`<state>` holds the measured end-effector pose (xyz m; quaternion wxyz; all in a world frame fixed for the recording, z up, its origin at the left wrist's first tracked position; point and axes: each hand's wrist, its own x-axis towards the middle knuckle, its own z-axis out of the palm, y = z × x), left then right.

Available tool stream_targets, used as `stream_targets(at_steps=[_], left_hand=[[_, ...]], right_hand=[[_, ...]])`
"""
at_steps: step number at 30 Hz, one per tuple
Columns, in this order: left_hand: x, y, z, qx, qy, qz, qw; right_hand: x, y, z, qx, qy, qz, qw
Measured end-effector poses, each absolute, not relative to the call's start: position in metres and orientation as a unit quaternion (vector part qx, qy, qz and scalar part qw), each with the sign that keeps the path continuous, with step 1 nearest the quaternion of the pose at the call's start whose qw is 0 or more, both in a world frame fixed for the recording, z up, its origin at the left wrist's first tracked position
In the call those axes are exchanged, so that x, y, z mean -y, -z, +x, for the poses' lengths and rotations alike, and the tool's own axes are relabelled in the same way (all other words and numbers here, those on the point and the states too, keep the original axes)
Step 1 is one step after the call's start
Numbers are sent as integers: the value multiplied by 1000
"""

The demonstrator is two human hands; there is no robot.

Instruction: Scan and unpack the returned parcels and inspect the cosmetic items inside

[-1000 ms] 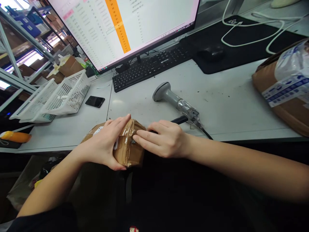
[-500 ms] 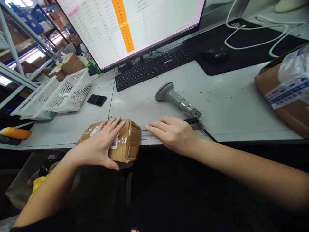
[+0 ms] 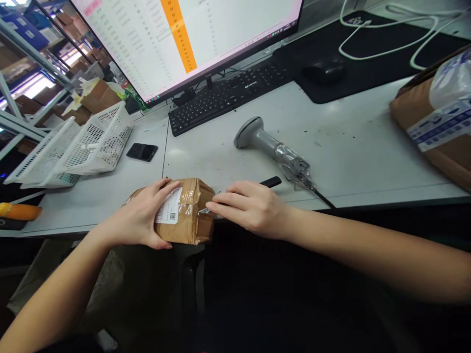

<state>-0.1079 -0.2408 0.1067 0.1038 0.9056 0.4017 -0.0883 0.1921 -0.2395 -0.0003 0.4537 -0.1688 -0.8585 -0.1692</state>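
Starting at the left, two white plastic baskets with holes [image 3: 91,147] and a flat black phone [image 3: 142,152] are seen on the pale grey worktop [image 3: 360,157]. Nearer, at the worktop's front edge, the small brown cardboard parcel wrapped in shiny tape [image 3: 193,223] is held by the left hand [image 3: 140,223]. Its grip is curled round the parcel's left side. Half a second ago that hand was laid flat on top and most of the white label [image 3: 168,212] was hidden; now the label is shown. The right hand [image 3: 252,208] was then spread on the worktop, away from the parcel. Now its grip is closed on the thin black-handled cutter [image 3: 270,182], and the blade tip is put against the parcel's right side. So the tape looks to be under the blade again. Further right, the grey barcode scanner [image 3: 268,144] and a big brown box [image 3: 423,117] are left untouched.
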Motion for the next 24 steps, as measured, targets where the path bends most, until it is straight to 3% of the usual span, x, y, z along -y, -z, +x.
stream_targets(at_steps=[6,11,19,24], left_hand=[[243,-104,-109,-400,77,908,96],[249,-103,-109,-391,73,912,104],[250,-100,-111,-386,65,914,104],[250,-99,-111,-398,54,910,104]], right_hand=[[231,3,172,840,208,-181,467],[226,-2,173,824,207,-304,432],[262,-7,193,854,171,-191,453],[258,-10,180,855,193,-199,438]])
